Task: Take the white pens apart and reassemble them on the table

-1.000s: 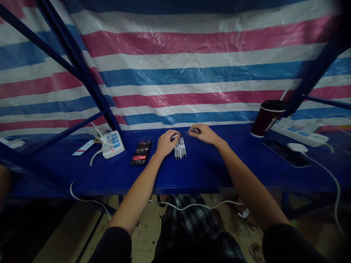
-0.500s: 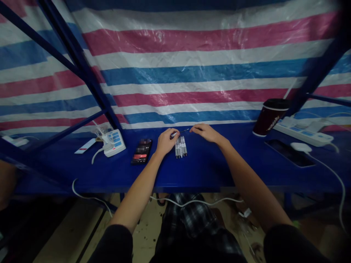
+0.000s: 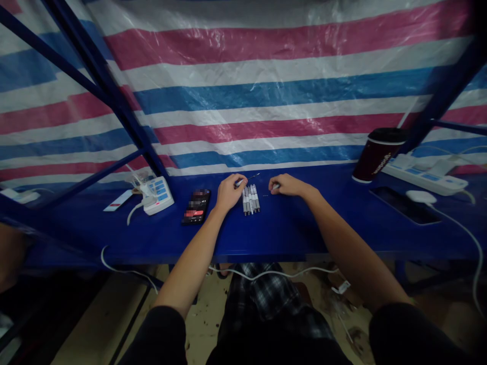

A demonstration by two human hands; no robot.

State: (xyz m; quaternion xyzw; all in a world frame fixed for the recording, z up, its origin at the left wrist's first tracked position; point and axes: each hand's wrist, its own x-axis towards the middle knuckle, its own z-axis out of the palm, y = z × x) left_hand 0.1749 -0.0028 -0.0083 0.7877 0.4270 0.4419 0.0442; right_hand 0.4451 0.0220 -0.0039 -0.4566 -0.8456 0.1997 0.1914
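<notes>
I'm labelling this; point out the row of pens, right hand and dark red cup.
Row of pens (image 3: 251, 198), head view: middle of the row.
Right hand (image 3: 285, 184), head view: back of hand.
Dark red cup (image 3: 373, 158), head view: cup's side.

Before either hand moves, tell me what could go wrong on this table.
1. The tiny thin part, perhaps a spring, lies loose near the right hand and could be brushed away and lost.
2. The row of pens lies close beside the left hand, so a nudge might scatter it.
3. The dark red lidded cup stands by the power strip; if knocked, any drink inside could reach it.
</notes>
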